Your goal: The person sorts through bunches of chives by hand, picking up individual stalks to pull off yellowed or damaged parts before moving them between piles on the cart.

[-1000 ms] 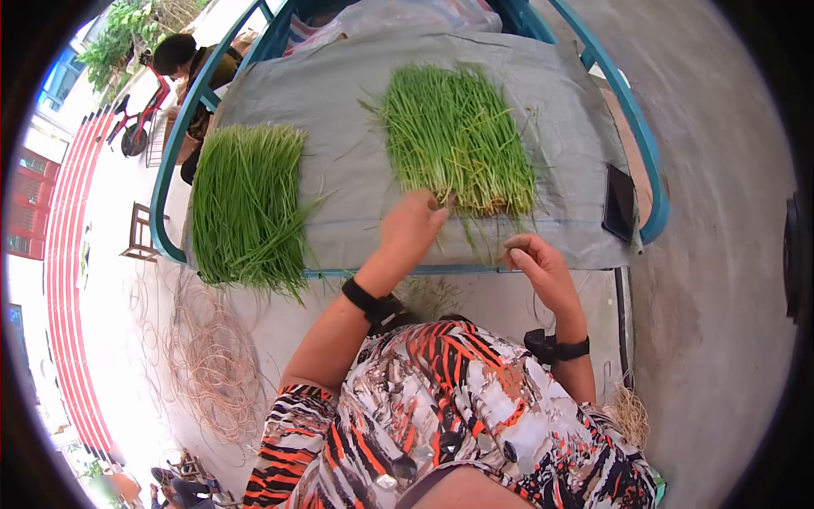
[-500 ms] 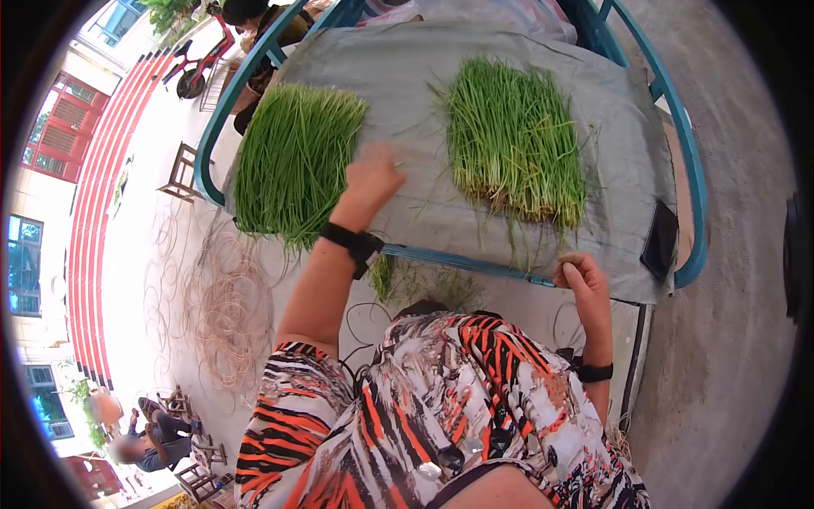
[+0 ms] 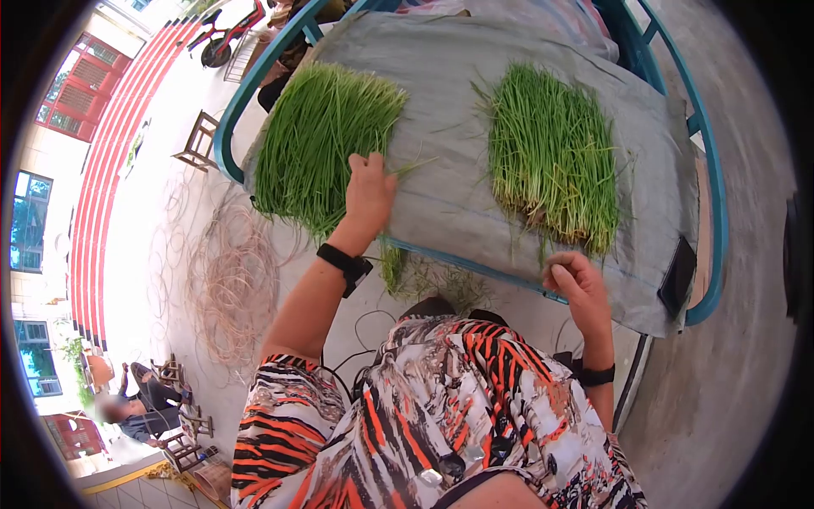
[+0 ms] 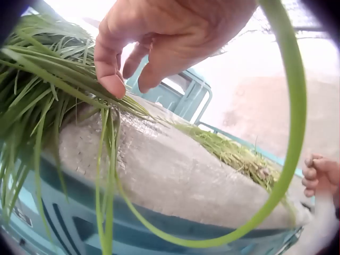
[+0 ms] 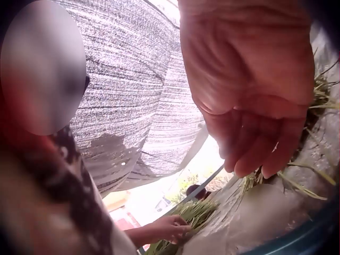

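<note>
Long, thin green blades (image 3: pixel 318 127) form flat pile on wrinkled grey sheet (image 3: pixel 445 93); pale-based stalks (image 3: pixel 555 153) lie at right. Left hand (image 3: pixel 370 195): fingers loosely bent, unclosed, at blades' edge. Right hand (image 3: pixel 582 293): fingers curled near stalk bases; cannot tell grip.

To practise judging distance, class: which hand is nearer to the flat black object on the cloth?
Right. The right hand is a short way left of the flat black object; the left hand is farther off, at the left-hand greens.
</note>
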Demonstrator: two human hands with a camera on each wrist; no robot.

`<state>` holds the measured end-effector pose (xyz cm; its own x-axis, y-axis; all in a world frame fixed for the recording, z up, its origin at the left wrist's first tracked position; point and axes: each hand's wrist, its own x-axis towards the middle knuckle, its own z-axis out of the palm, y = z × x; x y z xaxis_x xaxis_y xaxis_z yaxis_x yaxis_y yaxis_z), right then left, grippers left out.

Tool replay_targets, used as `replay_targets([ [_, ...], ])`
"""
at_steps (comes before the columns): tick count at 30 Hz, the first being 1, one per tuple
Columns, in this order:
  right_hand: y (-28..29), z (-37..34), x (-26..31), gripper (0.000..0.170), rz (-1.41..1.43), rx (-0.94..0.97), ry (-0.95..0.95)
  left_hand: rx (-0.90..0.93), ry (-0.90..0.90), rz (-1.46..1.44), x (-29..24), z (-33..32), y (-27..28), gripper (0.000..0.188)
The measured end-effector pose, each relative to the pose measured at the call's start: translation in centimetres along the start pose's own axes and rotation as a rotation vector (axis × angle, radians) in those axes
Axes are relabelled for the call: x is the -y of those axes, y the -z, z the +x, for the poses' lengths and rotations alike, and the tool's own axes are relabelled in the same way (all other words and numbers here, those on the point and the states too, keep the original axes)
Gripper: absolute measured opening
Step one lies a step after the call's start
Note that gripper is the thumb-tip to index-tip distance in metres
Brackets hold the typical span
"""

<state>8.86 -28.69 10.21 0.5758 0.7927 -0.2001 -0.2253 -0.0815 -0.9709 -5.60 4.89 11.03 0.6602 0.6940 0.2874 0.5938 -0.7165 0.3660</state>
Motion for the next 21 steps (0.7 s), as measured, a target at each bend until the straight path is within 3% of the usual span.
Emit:
replay_targets([
  [1, -0.7, 0.8, 0.8, 0.018, -0.043, 0.059, -0.016, -0.047, 0.046, -0.066, 0.7, 0.1, -0.1, 0.018],
  [5, -5.0, 5.4, 4.1, 0.027, -0.204, 0.225, -0.121, 0.049, 0.101, 0.063, 2.6, 0.7, -0.2, 0.024],
  [9, -10.9, 11.9, 3.8, 0.038, -0.109, 0.272, -0.257, 0.086, 0.108, 0.088, 3.8, 1.3, -0.6, 0.023],
  [13, -15.3, 16.7, 2.4, 0.040, 0.091, 0.208, -0.384, 0.015, 0.055, -0.136, 5.5, 1.6, -1.2, 0.014],
  [15, -16.9, 19.3, 0.3, 0.041, 0.217, 0.143, -0.423, 0.106, 0.236, -0.405, 5.0, 1.6, -0.1, 0.013],
  [16, -17.6, 20.1, -0.1, 0.040, 0.215, 0.111, -0.388, 0.151, 0.323, -0.540, 4.3, 1.7, 0.7, 0.012],
  [21, -19.7, 22.6, -0.4, 0.035, 0.189, 0.067, -0.282, 0.162, 0.322, -0.608, 3.8, 2.9, 1.7, 0.011],
])
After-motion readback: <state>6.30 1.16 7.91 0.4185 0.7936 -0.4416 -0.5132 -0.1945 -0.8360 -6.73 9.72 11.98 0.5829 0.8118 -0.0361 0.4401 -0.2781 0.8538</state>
